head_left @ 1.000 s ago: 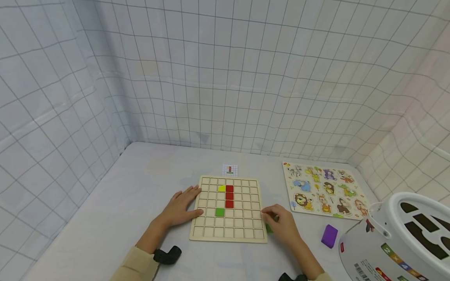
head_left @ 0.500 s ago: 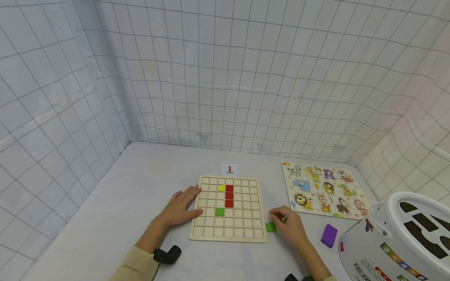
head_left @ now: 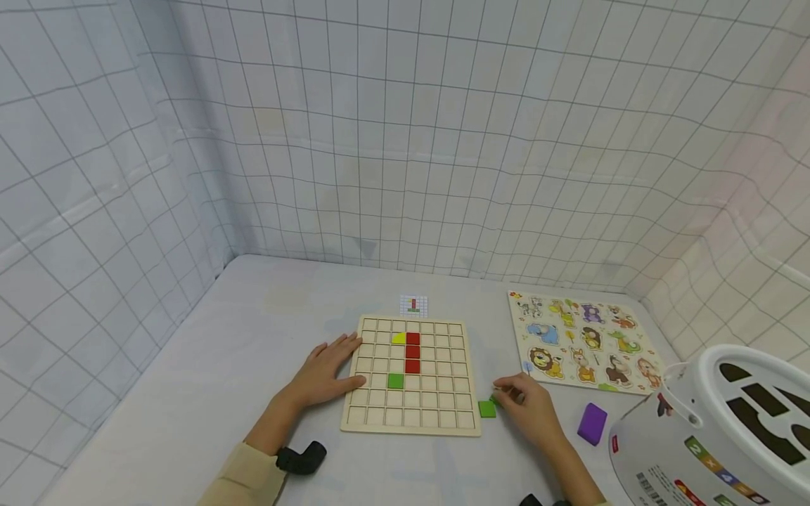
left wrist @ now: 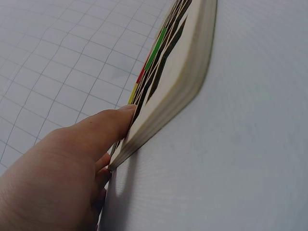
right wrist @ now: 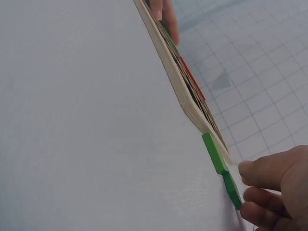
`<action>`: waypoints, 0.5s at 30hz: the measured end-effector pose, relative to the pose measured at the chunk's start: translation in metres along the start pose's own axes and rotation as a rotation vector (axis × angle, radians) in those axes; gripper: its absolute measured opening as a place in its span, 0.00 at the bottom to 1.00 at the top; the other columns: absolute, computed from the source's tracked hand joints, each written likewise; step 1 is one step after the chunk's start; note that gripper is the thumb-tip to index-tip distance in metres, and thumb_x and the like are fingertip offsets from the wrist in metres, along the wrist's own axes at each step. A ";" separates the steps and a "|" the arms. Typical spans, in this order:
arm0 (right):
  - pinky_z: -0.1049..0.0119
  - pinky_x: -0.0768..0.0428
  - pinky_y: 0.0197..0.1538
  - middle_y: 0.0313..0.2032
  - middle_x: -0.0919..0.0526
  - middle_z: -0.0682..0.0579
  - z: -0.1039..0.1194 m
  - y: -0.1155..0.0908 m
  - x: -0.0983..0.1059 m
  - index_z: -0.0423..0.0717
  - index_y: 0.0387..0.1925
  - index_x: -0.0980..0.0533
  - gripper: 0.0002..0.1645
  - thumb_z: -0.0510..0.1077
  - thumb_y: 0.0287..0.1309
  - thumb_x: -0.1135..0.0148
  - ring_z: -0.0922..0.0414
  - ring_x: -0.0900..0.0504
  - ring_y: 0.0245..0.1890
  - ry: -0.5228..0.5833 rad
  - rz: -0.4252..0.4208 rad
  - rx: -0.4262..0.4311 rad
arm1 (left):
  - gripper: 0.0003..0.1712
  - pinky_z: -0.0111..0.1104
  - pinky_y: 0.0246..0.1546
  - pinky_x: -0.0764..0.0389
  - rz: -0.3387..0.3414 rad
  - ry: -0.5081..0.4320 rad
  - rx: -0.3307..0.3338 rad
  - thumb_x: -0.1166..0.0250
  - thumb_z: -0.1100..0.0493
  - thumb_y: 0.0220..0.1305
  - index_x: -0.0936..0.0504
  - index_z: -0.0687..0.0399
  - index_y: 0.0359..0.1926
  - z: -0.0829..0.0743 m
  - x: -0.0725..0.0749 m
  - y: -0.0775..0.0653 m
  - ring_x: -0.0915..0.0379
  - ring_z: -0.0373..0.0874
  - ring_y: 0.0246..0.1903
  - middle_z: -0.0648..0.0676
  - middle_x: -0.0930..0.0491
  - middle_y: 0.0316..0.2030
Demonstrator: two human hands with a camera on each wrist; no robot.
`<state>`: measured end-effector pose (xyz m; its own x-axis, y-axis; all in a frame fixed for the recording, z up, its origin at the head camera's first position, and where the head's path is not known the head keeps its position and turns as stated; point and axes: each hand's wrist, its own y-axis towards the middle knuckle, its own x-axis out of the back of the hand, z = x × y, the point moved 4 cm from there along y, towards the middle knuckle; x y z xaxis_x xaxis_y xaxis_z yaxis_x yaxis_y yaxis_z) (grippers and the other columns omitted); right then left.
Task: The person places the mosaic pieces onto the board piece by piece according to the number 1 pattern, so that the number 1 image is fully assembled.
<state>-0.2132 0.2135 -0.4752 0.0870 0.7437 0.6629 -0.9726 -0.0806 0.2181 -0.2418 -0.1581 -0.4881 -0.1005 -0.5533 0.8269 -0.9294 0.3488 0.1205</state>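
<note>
A wooden grid board (head_left: pixel 411 420) lies on the table, holding red squares (head_left: pixel 413 352), a yellow piece (head_left: pixel 399 338) and a green square (head_left: pixel 395 381). My left hand (head_left: pixel 324 374) rests along the board's left edge, its thumb over the rim in the left wrist view. Beside the board's right edge lies a loose green tile (head_left: pixel 487 409). A second green tile (right wrist: pixel 232 191) touches it at one end. My right hand (head_left: pixel 526 407) has curled fingers at this second tile and pinches it, partly covering it in the head view.
A small pattern card (head_left: pixel 414 306) lies behind the board. To the right are an animal puzzle board (head_left: pixel 579 341), a purple block (head_left: pixel 593 424) and a white lidded bucket (head_left: pixel 709 436). Grid-printed cloth walls (head_left: pixel 436 140) surround the table.
My right hand has drawn away from the board's right edge toward the right, uncovering the loose green tile. The left hand and the pieces on the board have stayed put.
</note>
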 end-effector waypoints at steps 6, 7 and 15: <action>0.69 0.26 0.33 0.31 0.24 0.57 -0.006 0.001 -0.003 0.44 0.39 0.16 0.11 0.36 0.51 0.27 0.61 0.28 0.29 -0.022 0.048 -0.029 | 0.47 0.58 0.68 0.53 0.003 0.008 0.005 0.37 0.39 0.61 0.39 0.61 0.72 0.001 0.000 0.000 0.50 0.59 0.71 0.60 0.40 0.71; 0.69 0.27 0.32 0.31 0.24 0.57 -0.006 0.001 -0.003 0.44 0.39 0.16 0.11 0.37 0.51 0.27 0.61 0.29 0.28 -0.028 0.055 -0.030 | 0.47 0.57 0.68 0.53 0.003 0.009 0.005 0.37 0.39 0.61 0.39 0.61 0.72 0.001 0.000 0.000 0.50 0.59 0.71 0.60 0.40 0.71; 0.69 0.28 0.31 0.32 0.24 0.56 -0.005 0.000 -0.003 0.42 0.42 0.16 0.13 0.36 0.52 0.28 0.62 0.30 0.28 -0.041 0.079 -0.035 | 0.47 0.58 0.68 0.53 0.002 0.009 0.006 0.37 0.39 0.61 0.39 0.61 0.73 0.000 0.000 0.000 0.50 0.58 0.71 0.60 0.40 0.71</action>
<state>-0.2144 0.2148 -0.4811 0.0177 0.7080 0.7060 -0.9836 -0.1145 0.1395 -0.2421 -0.1584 -0.4883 -0.0995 -0.5461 0.8318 -0.9315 0.3451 0.1151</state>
